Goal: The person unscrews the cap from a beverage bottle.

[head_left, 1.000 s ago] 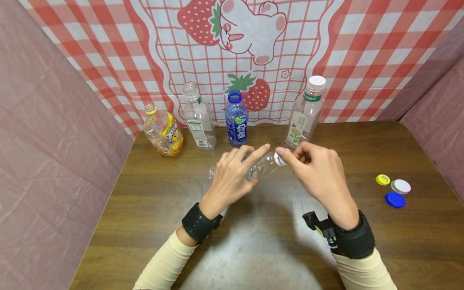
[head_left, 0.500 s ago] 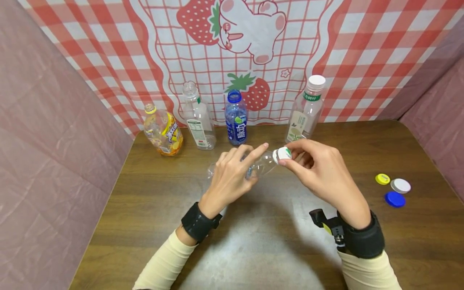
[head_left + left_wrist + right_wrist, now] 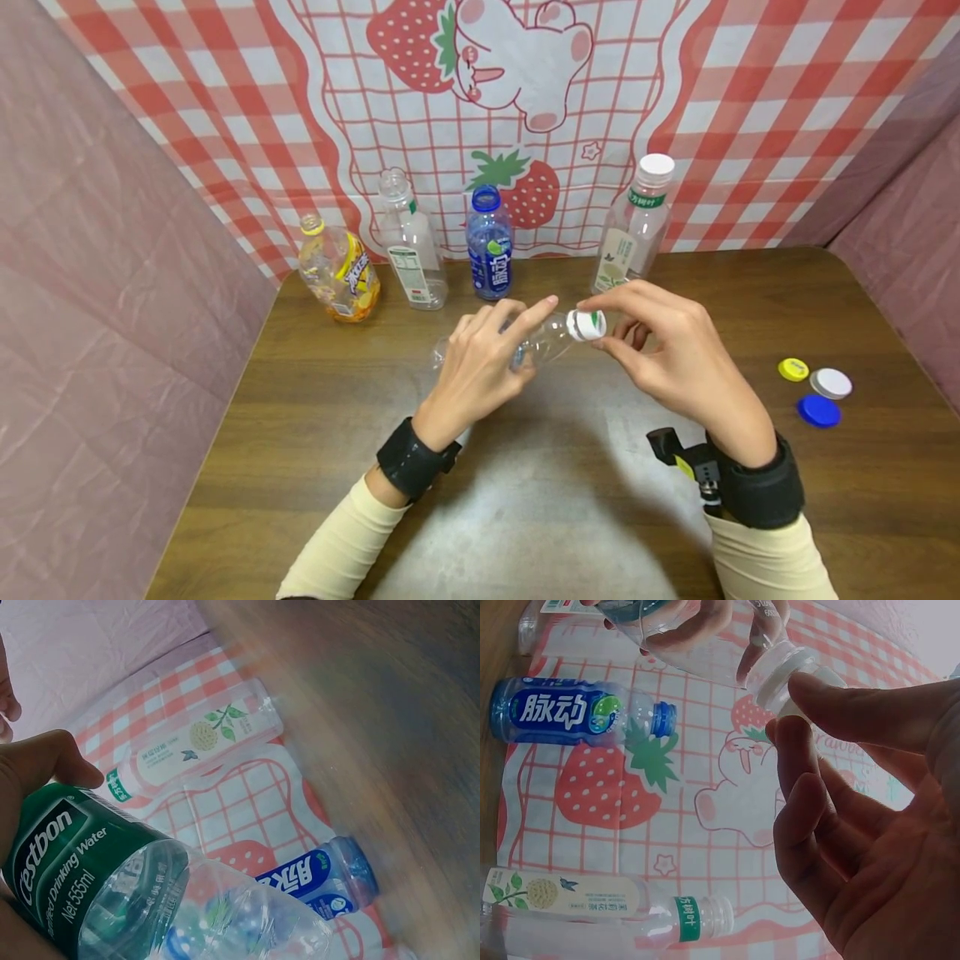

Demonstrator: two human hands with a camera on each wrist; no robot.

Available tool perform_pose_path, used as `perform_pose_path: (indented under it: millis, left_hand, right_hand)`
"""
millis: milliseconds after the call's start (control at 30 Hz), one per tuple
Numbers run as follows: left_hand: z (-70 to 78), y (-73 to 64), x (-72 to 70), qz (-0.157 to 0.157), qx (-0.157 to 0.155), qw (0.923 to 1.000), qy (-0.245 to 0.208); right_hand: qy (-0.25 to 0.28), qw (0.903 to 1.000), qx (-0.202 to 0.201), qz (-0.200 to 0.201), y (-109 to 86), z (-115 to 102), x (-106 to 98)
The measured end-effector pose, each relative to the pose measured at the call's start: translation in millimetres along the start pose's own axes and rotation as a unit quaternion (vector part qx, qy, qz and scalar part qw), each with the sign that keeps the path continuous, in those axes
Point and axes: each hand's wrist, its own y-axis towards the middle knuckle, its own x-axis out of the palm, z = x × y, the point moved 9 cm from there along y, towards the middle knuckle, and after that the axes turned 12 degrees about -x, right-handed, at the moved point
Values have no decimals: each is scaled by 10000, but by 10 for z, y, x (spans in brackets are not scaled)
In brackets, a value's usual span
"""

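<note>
My left hand (image 3: 483, 350) grips a clear plastic water bottle (image 3: 553, 337), which is tilted over the table with its neck to the right. In the left wrist view the bottle's green label (image 3: 71, 851) shows beside the fingers. A white cap (image 3: 589, 325) with a green mark sits at the neck. My right hand (image 3: 675, 354) has its thumb and index finger on opposite sides of this cap, pinching it. The right wrist view shows the thumb pressed on the side of the cap (image 3: 780, 694).
Along the back stand a yellow-labelled bottle (image 3: 341, 271), a clear uncapped bottle (image 3: 412, 250), a blue uncapped bottle (image 3: 489, 250) and a white-capped clear bottle (image 3: 633, 225). Yellow (image 3: 792, 369), white (image 3: 831, 383) and blue (image 3: 819, 411) caps lie at right. A checked cloth (image 3: 735, 125) hangs behind.
My right hand has shifted slightly right and turned about the cap, its thumb moving from the top to the near side. More of the cap shows. My left hand and the bottle barely move.
</note>
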Motion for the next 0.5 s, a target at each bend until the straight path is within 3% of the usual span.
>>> perform_pose_path:
  millis: [200,500]
  left_hand:
    - [13,9,23,15,9,10000,-34]
    - [-17,17,5,98,-40,9999,-4]
  right_hand:
    - [-105,9999,5,47,-23,-12,-64]
    - [-567,9976,384,-113,-452,246,-218]
